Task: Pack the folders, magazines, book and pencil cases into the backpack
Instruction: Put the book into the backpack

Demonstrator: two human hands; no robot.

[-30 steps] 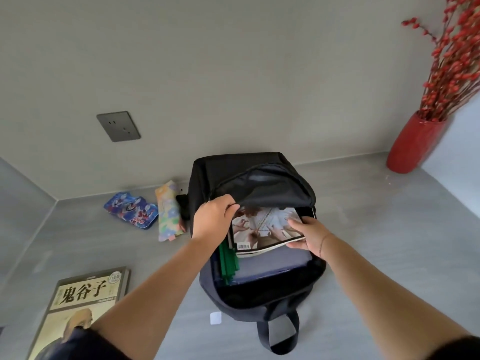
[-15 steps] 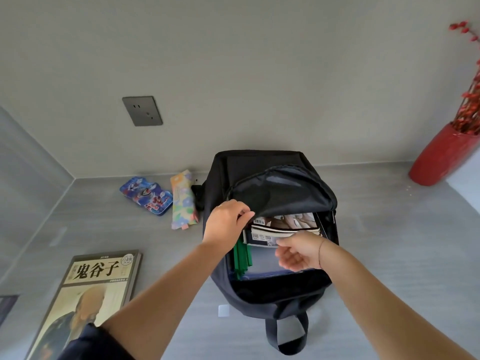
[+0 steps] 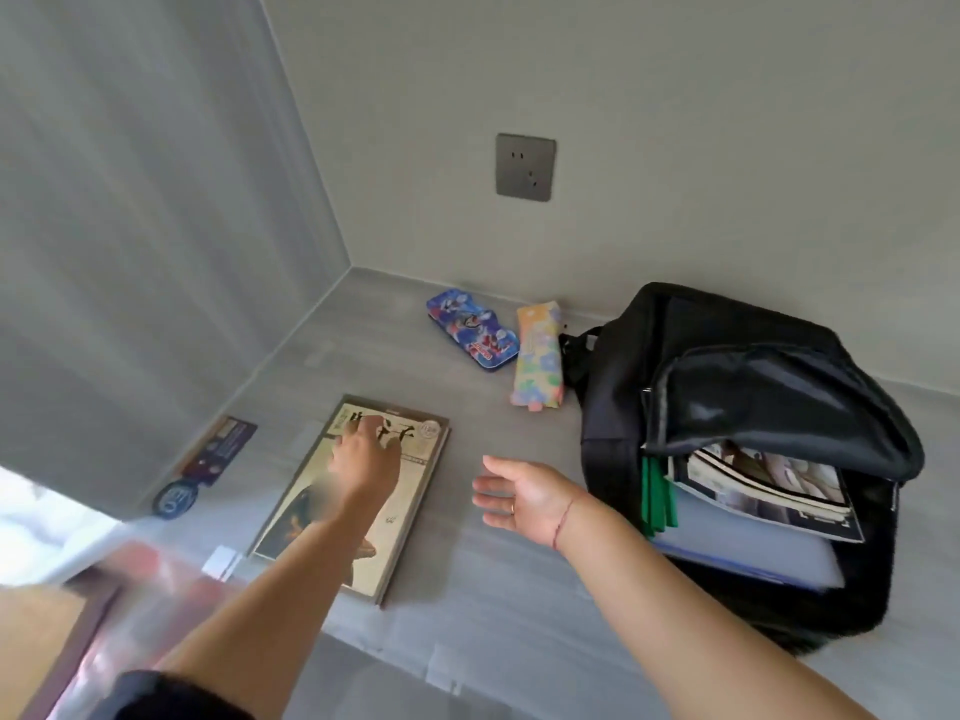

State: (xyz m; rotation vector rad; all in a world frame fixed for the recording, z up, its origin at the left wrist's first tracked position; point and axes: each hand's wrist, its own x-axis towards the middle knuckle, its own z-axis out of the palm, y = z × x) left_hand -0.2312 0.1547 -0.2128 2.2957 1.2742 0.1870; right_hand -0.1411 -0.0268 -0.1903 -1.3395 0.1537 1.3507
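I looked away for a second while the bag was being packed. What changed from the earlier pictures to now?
Both hands left the backpack. The left hand reached out to the book and lies on its cover; the right hand let go of the magazines, now inside the backpack, and hovers open beside it. The two pencil cases stayed in place on the table.

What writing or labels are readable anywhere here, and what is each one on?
"子": last large title character on the book; the left hand covers the rest.
Round badge at the book's top corner: too small to read.
Red label on the blue pencil case: blurred.
Round blue sticker and dark card by the wall: unreadable.
Magazines in the backpack: no legible text.
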